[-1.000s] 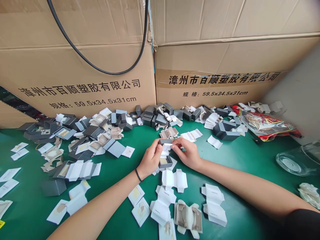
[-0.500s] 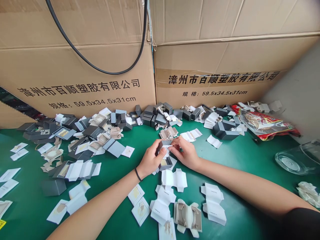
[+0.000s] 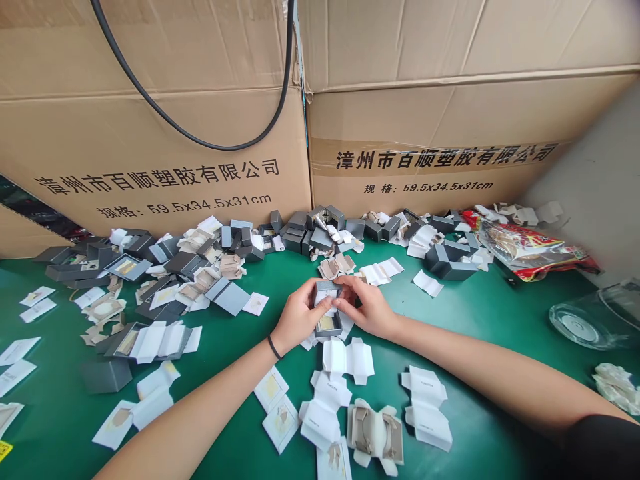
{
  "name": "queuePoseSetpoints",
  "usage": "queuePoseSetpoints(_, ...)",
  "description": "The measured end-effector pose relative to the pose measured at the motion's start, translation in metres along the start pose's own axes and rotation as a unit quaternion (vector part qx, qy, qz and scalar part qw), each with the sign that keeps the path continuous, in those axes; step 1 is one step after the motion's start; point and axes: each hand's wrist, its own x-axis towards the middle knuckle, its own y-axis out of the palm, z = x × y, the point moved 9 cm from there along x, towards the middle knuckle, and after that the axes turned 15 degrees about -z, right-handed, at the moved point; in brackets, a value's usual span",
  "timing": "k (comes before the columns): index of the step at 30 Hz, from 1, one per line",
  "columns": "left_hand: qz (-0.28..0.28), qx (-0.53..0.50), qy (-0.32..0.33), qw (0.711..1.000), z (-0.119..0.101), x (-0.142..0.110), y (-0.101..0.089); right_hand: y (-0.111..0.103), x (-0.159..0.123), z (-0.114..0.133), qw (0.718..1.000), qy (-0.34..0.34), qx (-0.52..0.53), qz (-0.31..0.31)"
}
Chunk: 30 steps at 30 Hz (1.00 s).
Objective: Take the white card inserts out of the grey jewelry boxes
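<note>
Your left hand and right hand meet over the green table, both closed around a small grey box that sits open just above the mat, so each side is braced while the fingers work at its lid. Your left thumb presses on a white insert at the hinge, though whether it is seated I cannot tell. Flat white card liners lie just in front of you, within easy reach, and the heap of grey boxes rests against the cardboard cartons behind.
</note>
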Motion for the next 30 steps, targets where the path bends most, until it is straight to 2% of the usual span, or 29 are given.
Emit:
queuePoseSetpoints(9, -0.009, -0.014, -0.032, 0.999, 0.007, 0.003, -0.003, 0.005, -0.002, -0.002, 1.0, 0.014, 0.0, 0.027)
queuePoseSetpoints(15, 0.063, -0.112, -0.056, 0.99, 0.005, -0.002, 0.01, -0.001, -0.001, -0.008, 0.999, 0.028, -0.041, -0.013)
queuePoseSetpoints(18, 0.05, -0.092, -0.044, 0.994, 0.007, 0.0, 0.008, -0.005, 0.0, 0.004, 0.991, -0.059, -0.115, -0.032)
queuePoseSetpoints(22, 0.034, -0.015, -0.008, 0.999, 0.005, 0.002, 0.005, -0.002, 0.002, 0.019, 0.955, -0.189, -0.228, -0.013)
queuePoseSetpoints(26, 0.041, 0.026, -0.001, 0.999, 0.005, 0.001, 0.005, -0.001, 0.004, 0.027, 0.923, -0.262, -0.281, 0.007)
queuePoseSetpoints(30, 0.048, 0.022, 0.011, 0.999, 0.004, 0.001, 0.007, 0.0, 0.0, 0.036, 0.903, -0.309, -0.299, 0.021)
